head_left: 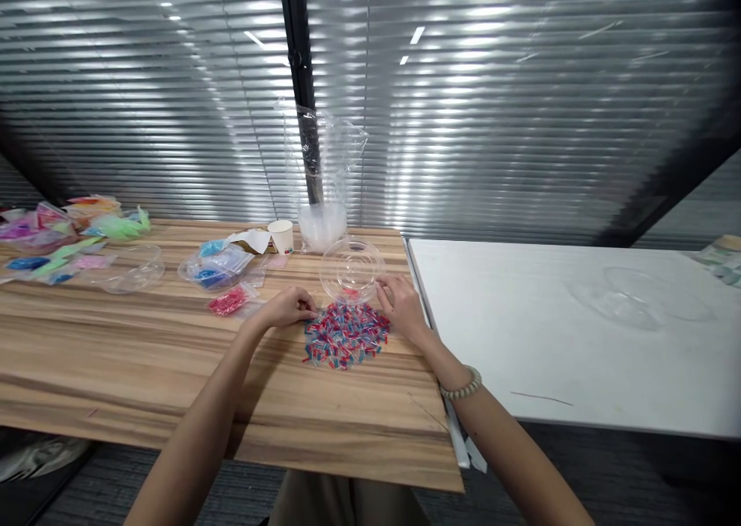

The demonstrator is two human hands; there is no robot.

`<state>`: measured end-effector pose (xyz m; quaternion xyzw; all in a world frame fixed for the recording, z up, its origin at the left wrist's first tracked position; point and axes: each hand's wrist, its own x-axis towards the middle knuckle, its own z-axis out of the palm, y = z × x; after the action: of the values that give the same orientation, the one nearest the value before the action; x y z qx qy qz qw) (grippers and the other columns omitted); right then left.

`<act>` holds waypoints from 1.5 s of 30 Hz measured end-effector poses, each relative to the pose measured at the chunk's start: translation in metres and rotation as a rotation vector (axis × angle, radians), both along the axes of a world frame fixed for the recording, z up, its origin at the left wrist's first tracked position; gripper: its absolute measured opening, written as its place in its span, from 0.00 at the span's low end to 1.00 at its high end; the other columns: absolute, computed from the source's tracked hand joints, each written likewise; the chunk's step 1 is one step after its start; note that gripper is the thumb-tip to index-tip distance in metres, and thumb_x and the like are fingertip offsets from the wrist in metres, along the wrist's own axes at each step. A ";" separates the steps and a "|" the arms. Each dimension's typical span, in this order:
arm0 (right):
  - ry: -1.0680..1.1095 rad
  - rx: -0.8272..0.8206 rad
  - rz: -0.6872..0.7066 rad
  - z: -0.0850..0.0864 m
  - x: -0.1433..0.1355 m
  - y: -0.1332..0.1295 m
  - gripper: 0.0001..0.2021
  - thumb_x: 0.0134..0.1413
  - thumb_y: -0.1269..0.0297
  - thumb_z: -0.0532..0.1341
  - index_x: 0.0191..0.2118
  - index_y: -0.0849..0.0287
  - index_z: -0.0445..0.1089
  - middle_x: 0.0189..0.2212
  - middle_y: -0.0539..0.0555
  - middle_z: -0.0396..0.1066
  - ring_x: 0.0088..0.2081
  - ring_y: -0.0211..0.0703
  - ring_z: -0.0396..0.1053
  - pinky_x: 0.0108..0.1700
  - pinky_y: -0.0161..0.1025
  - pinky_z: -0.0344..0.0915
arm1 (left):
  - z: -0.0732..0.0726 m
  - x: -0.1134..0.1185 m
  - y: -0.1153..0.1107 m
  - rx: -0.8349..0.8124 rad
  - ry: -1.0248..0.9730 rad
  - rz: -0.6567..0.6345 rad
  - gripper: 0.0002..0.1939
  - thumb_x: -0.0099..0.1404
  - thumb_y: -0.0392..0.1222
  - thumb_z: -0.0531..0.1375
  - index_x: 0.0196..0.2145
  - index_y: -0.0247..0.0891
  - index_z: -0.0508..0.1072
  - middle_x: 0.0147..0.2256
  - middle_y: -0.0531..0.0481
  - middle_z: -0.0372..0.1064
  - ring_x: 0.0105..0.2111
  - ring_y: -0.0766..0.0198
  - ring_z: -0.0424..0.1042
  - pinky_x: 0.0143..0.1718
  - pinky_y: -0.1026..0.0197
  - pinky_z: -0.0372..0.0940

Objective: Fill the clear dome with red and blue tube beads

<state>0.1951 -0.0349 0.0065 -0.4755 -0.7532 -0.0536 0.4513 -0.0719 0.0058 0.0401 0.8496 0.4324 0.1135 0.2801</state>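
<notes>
A loose pile of small red, blue and clear tube-like pieces [347, 337] lies on the wooden table. At its upper left edge is my left hand [286, 307], fingers curled together in a pinch; whatever they hold is too small to name. Just behind the pile stands a round clear plastic bowl [354, 263], with a few red pieces showing at its near side. My right hand [402, 306] has its fingers closed at the bowl's right rim, while its palm side rests by the right edge of the pile. A beaded bracelet [463, 385] circles the right wrist.
Left of my hands lie a bag of red pieces [228, 302] and a clear dish with blue packets [214, 271]. A paper cup [281, 237] and a tall plastic bag of clear cups [323, 225] stand behind. A white table [521, 341] adjoins on the right.
</notes>
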 end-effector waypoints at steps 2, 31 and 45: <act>0.003 -0.006 0.002 -0.001 0.000 0.000 0.09 0.59 0.69 0.50 0.41 0.59 0.66 0.36 0.56 0.70 0.42 0.47 0.65 0.43 0.44 0.65 | 0.001 0.000 0.000 -0.014 -0.017 -0.006 0.10 0.53 0.45 0.60 0.25 0.34 0.75 0.25 0.47 0.72 0.25 0.65 0.68 0.27 0.67 0.59; -0.001 0.004 -0.004 -0.001 0.000 0.001 0.09 0.59 0.68 0.50 0.41 0.59 0.66 0.36 0.56 0.70 0.42 0.47 0.66 0.43 0.44 0.65 | 0.002 0.003 -0.003 -0.015 -0.025 -0.009 0.07 0.51 0.39 0.59 0.27 0.34 0.75 0.27 0.48 0.73 0.27 0.64 0.70 0.29 0.66 0.61; 0.008 0.020 -0.013 0.001 0.000 0.000 0.09 0.59 0.69 0.50 0.41 0.59 0.67 0.36 0.56 0.70 0.41 0.47 0.66 0.43 0.44 0.65 | 0.012 0.010 -0.008 0.094 -0.257 0.004 0.10 0.58 0.43 0.56 0.29 0.34 0.72 0.30 0.48 0.72 0.31 0.63 0.69 0.33 0.64 0.63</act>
<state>0.1954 -0.0350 0.0072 -0.4759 -0.7478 -0.0623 0.4588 -0.0616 -0.0017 0.0517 0.8394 0.3886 0.2422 0.2929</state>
